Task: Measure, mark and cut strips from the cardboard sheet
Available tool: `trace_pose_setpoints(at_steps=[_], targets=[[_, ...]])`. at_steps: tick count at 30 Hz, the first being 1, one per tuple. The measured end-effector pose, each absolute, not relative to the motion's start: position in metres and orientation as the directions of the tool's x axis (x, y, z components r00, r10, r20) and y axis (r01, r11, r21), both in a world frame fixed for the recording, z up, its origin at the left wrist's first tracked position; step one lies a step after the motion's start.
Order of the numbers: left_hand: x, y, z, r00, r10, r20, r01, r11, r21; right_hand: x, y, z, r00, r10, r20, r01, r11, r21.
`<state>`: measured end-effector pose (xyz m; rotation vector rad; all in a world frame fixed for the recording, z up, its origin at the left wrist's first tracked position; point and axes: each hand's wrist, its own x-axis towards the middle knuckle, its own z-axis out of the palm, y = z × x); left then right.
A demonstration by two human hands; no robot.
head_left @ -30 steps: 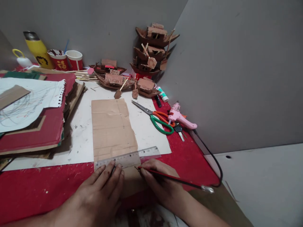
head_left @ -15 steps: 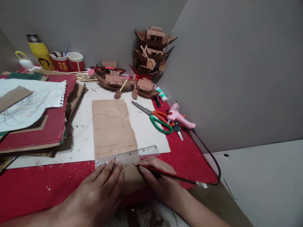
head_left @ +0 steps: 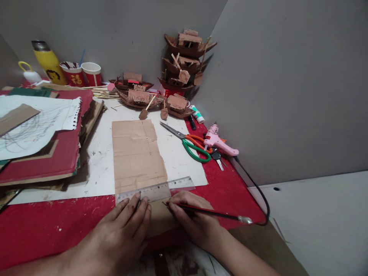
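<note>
A piece of brown cardboard (head_left: 135, 153) lies before me, with pencil marks near its right edge. Across its near part rests a clear plastic ruler (head_left: 156, 189), tilted up toward the right. My left hand (head_left: 126, 222) is open, its fingers laid flat over the ruler's left half and the cardboard. My right hand (head_left: 194, 218) is closed around a dark pencil (head_left: 214, 212). The pencil's tip points left at the cardboard just below the ruler, but whether it touches is too small to tell. Its silver-coloured end sticks out to the right.
Scissors (head_left: 186, 142) with green and orange handles, a pink glue gun (head_left: 220, 142) and a key (head_left: 219, 163) lie to the right. Brown model boats (head_left: 139, 97) stand behind. At left is a stack of cardboard (head_left: 63, 161); paper cups (head_left: 91, 74) and a yellow bottle (head_left: 47, 63) stand beyond.
The pencil's far end has risen slightly in the picture as its angle shifts in my right hand. My left hand and the ruler have stayed in place.
</note>
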<state>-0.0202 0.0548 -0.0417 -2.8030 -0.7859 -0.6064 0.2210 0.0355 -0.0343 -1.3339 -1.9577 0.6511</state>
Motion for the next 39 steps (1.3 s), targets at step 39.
trace_pose_setpoints(at_steps=[39], targets=[[-0.037, 0.119, 0.024, 0.319, 0.942, 0.101, 0.846, -0.331, 0.418, 0.268, 0.026, -0.017, 0.015, 0.945, 0.327, 0.574, 0.260, -0.777]])
